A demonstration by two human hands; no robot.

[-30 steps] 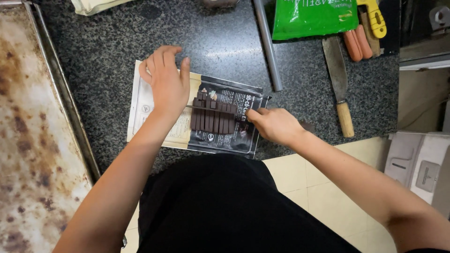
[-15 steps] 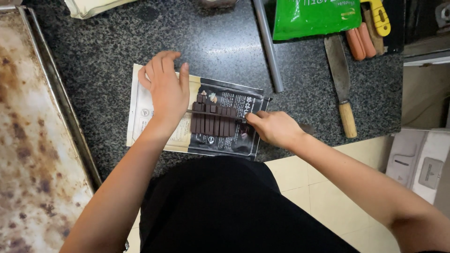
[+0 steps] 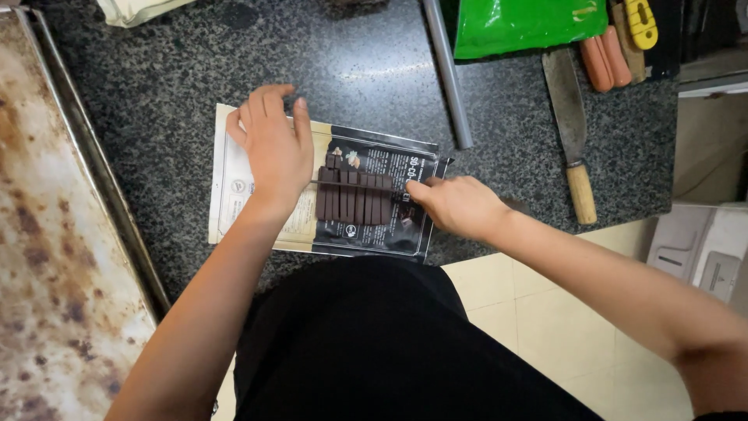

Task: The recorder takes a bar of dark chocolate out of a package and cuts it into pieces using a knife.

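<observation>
Right hand (image 3: 460, 206) closed round knife handle, thin blade (image 3: 354, 185) running leftward across chocolate block (image 3: 354, 199). Left hand (image 3: 273, 148) flat, fingers spread, palm pressing blade's far end, holding nothing. Block dark, glossy, ridged into strips, long axis left-right, lying between both hands on flattened wrapper (image 3: 257, 210). Speckled granite counter (image 3: 171, 78) beneath; rusty tray (image 3: 47, 234) at left; wooden-handled scraper (image 3: 573, 148) well apart at right.

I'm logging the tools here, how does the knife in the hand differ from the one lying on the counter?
The thin knife lies across the chocolate bar, gripped by the right hand; the wooden-handled knife lies untouched on the granite counter. The first blade looks narrow, the second broad. Both have metal blades.
</observation>
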